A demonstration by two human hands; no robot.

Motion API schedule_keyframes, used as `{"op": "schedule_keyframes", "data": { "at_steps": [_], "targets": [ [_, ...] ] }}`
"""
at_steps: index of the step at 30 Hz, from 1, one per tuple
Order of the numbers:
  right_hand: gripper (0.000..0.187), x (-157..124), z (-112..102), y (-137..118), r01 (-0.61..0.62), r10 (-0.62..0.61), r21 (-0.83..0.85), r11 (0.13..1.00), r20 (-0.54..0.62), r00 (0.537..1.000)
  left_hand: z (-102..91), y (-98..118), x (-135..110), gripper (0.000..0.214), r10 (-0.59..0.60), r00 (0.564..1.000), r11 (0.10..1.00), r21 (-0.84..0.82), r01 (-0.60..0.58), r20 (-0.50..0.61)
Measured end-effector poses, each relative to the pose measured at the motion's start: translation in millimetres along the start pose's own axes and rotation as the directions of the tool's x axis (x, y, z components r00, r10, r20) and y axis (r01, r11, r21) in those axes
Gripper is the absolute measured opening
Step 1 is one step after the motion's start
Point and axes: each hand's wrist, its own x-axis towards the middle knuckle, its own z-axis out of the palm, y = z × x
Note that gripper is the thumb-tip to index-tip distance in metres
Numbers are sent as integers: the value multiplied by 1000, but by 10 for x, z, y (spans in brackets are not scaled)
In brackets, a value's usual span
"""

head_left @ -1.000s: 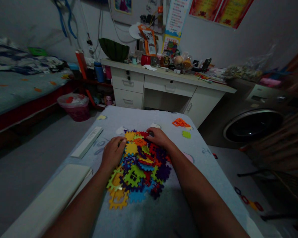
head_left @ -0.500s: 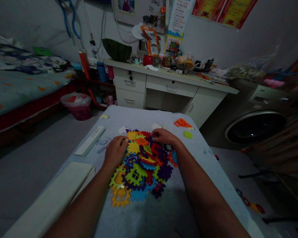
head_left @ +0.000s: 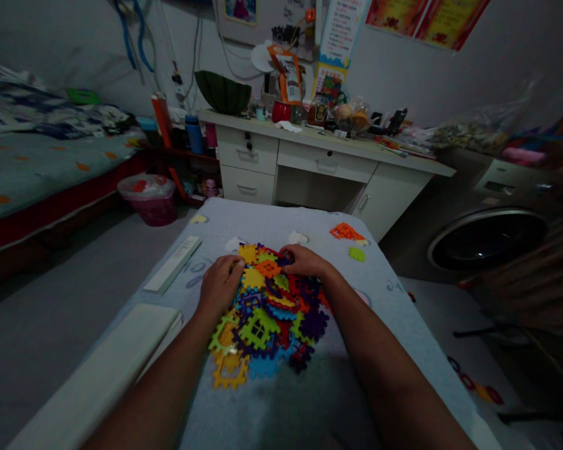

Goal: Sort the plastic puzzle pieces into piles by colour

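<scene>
A heap of colourful toothed plastic building tiles (head_left: 263, 328) lies on the cloth-covered table. At its upper left edge, my left hand (head_left: 221, 282) has its fingers curled; what lies in them is hidden. A yellow tile (head_left: 252, 279) is right beside its thumb. My right hand (head_left: 304, 260) is on the upper right of the heap, fingers bent and closed together, near an orange window tile (head_left: 268, 269). Dark purple and red show at its fingertips, but the piece there is too dim to name. A green window tile (head_left: 258, 329) faces up lower in the heap.
Small orange pieces (head_left: 346, 232) and a lone green tile (head_left: 356, 253) lie at the table's far right. Along the left are a white box (head_left: 172, 265) and a long pale slab (head_left: 107, 369). Beyond stand a cluttered desk (head_left: 326, 156) and a washing machine (head_left: 488, 212).
My right hand has shifted slightly left, closer to the orange window tile. My left hand has stayed almost in place. The view has moved a little.
</scene>
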Motion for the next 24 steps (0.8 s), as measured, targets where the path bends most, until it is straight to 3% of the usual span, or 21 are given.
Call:
{"op": "schedule_keyframes", "data": {
  "at_steps": [6,16,24],
  "targets": [
    [35,-84,-161,49,57,-63,55,997,96,993,-16,19,0,41,-4,1000,1000,-17,4,7],
    [54,-186,-279,96,-5,-35,256,967,152,988,-25,15,-10,40,2,1000,997,-76,-3,-13],
    [50,-274,-402,72,-15,-88,570,821,152,985,-19,0,-7,41,9,1000,998,-64,-9,4]
  ]
}}
